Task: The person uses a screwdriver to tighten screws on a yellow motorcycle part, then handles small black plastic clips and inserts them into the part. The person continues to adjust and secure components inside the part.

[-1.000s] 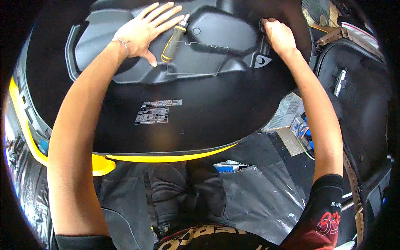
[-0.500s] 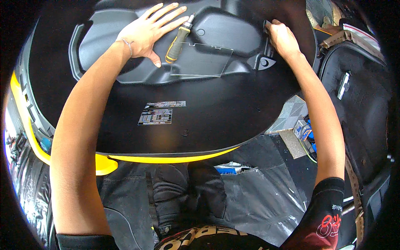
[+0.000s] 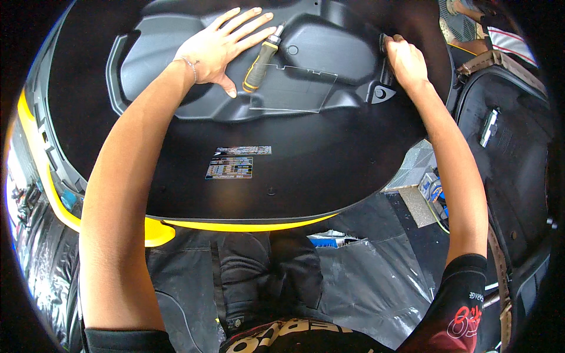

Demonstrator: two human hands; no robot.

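Observation:
My left hand [image 3: 215, 50] lies flat on a black moulded panel [image 3: 318, 162] with its fingers spread. Beside its thumb and fingertips rests a screwdriver [image 3: 261, 67] with a grey and yellow handle, its metal tip pointing away from me. A thin clear plastic sheet [image 3: 297, 91] with a notched far edge lies over the recess, next to the screwdriver. At the panel's right, my right hand [image 3: 406, 60] is closed on a dark bar [image 3: 386, 72], most of it hidden by the fingers. A triangular black bracket [image 3: 382, 94] sits at the bar's near end.
A yellow edge [image 3: 253, 226] runs along the panel's near side. Another black moulded part [image 3: 506, 147] stands at the right. Below are a black ground cover [image 3: 376, 270] and a blue-and-white object [image 3: 332, 239]. Another person's legs [image 3: 471, 29] show at the far right.
The whole view has shifted slightly, so things appear a little further right. My hands keep their places on the panel and bar. More of the other person's legs shows.

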